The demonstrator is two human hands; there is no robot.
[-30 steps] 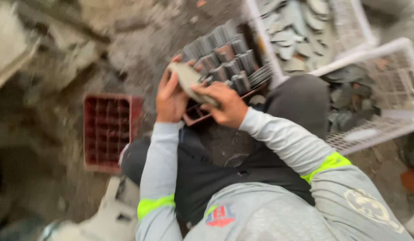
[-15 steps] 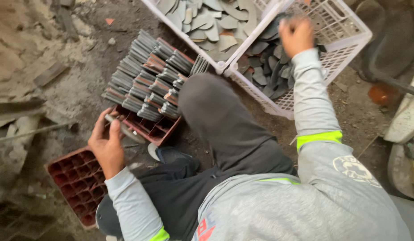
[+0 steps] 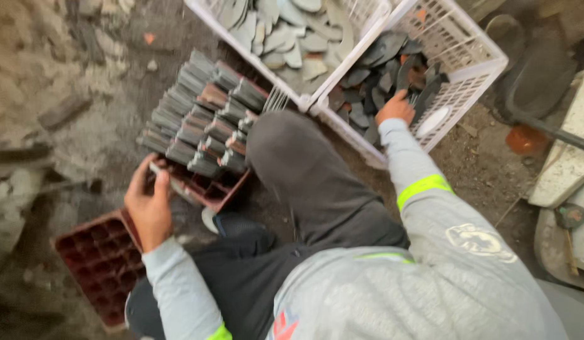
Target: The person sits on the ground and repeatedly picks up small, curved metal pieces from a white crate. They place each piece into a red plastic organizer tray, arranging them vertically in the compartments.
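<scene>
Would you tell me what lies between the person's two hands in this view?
In the head view, the bent knee in dark trousers sits between the left hand at the red tray and the right hand in the white basket of dark pieces.

I'm seeing grey sleeves (image 3: 179,289) wearing neon-yellow bands (image 3: 423,189), a white lattice-patterned basket (image 3: 474,60) holding dark grey pieces (image 3: 374,69), and a red gridded tray (image 3: 103,264) sitting on brown dirt.

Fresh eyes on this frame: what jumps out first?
The red compartment tray left of centre, packed with upright grey pieces, with the left hand at its near edge. Upper right, the right hand reaches into a white plastic crate of dark flat pieces, beside a second white crate holding paler ones.
</scene>
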